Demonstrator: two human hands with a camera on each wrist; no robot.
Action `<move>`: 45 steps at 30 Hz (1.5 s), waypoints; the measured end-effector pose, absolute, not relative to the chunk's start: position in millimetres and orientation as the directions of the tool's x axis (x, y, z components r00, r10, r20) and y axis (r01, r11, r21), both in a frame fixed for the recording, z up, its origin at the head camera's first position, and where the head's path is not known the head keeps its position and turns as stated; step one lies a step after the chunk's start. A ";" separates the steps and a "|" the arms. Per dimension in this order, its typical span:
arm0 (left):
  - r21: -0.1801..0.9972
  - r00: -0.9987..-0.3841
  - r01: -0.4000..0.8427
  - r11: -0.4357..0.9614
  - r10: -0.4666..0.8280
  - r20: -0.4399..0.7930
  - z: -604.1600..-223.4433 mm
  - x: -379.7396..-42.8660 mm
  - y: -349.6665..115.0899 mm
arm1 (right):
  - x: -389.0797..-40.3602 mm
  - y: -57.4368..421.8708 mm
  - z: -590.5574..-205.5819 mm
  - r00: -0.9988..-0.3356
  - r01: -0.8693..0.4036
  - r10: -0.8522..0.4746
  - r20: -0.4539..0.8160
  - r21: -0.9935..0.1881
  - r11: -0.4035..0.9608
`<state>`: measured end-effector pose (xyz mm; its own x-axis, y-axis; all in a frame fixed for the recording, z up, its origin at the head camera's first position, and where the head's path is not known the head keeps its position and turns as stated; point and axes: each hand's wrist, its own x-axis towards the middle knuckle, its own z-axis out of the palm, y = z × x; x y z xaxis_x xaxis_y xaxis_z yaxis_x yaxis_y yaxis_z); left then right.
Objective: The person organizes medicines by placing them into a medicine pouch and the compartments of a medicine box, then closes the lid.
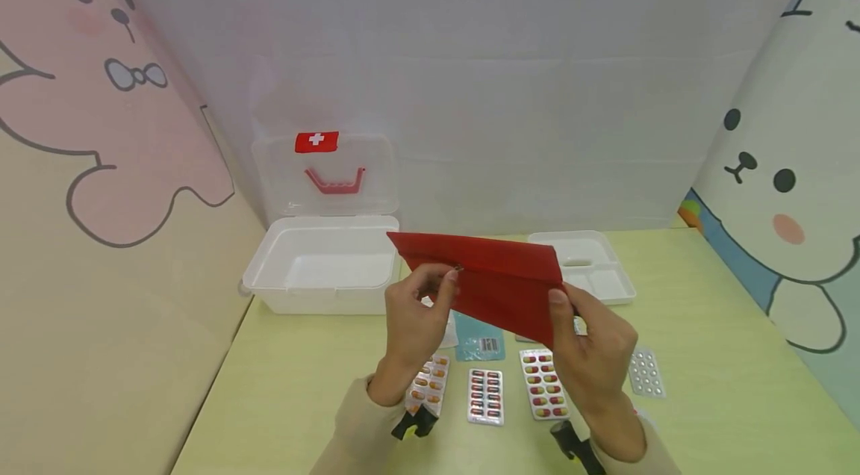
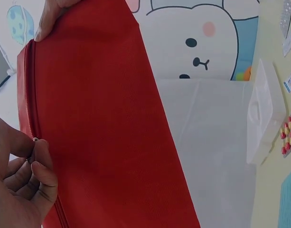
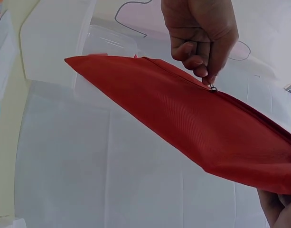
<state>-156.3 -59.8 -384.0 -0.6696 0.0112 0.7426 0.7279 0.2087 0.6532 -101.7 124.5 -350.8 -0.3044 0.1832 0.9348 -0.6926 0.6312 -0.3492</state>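
Observation:
A flat red zip pouch is held up over the table, tilted down to the right in the head view. My left hand pinches its small metal zipper pull between thumb and forefinger, partway along the zip. At the pouch's right end, my right hand grips the edge, thumb on the near face. The zip line runs along one long side in the left wrist view, where the pouch fills much of the picture. Its contents are hidden.
Behind stands a white first-aid box, its clear lid raised. A white divided tray is at the back right, partly behind the pouch. Below lie capsule blister packs, a blue packet and a white tablet blister.

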 end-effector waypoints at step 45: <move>0.711 -0.714 0.609 0.352 -0.148 0.684 -410.1 -170.9 -113.9 | -102.9 168.6 -356.7 -0.435 -0.659 0.298 0.850 -0.526 0.538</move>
<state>-170.9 -113.9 -410.1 -0.7142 -0.1477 0.6842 0.6086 0.3519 0.7112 -102.9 168.6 -356.7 -0.4354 0.2975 0.8497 -0.6589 0.5378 -0.5260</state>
